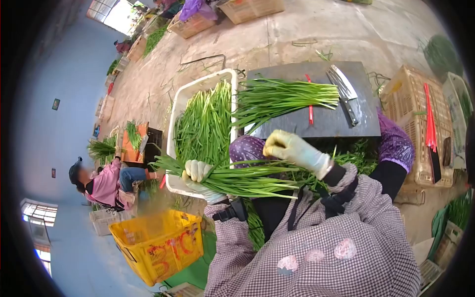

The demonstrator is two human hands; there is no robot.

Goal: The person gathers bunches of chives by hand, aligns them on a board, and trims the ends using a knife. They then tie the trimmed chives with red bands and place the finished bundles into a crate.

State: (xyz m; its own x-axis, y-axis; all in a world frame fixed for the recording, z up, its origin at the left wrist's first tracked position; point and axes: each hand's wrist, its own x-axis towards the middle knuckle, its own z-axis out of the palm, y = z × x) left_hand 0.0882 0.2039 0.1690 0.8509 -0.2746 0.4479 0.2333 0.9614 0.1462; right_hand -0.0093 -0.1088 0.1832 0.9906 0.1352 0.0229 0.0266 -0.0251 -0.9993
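My gloved left hand (198, 179) is closed around a bunch of long garlic chives (252, 180), whose pale ends point right over my lap. Just above those ends, my gloved right hand (293, 151) has its fingers curled into a pinch; whether anything thin is in them is hidden. On the dark board (297, 121) in front of me, a second bundle of chives (292, 96) lies across a red strip (310, 110). A knife (345, 91) rests at its right end. The white tub (170, 171) to the left is full of loose chives (205, 126).
A yellow crate (158, 245) stands at lower left. Beyond it, a person in pink (110, 180) sits by an orange board (132, 151). At right, red strips (429, 121) and a dark-bladed tool (435, 166) lie on a beige crate (410, 101). More crates (250, 10) stand at the back.
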